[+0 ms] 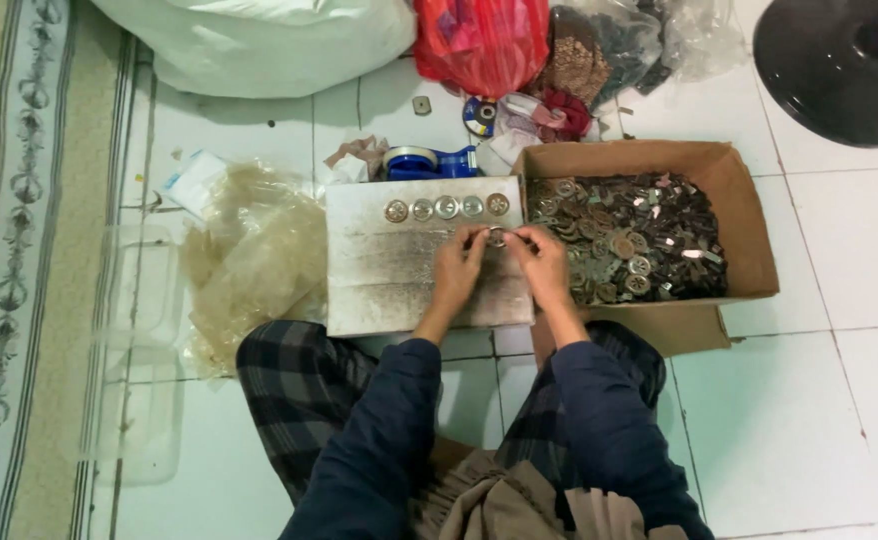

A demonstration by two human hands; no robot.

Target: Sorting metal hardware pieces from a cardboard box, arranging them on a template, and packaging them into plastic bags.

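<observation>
Both hands, left hand (458, 262) and right hand (539, 258), pinch one round ornament (497, 237); five finished pieces (446, 208) lie at twelve o'clock, box (749, 215) at three o'clock mostly full.

Left hand (461, 262) and right hand (539, 262) pinching a small round metal piece (497, 237), over a grey board (399, 270), beside cardboard box (749, 235) of pieces

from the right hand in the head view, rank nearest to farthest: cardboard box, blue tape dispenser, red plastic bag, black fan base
From the right hand:
1. Cardboard box, just to its right.
2. Blue tape dispenser, beyond the board, up-left.
3. Red plastic bag, top centre.
4. Black fan base, top-right corner.
</observation>
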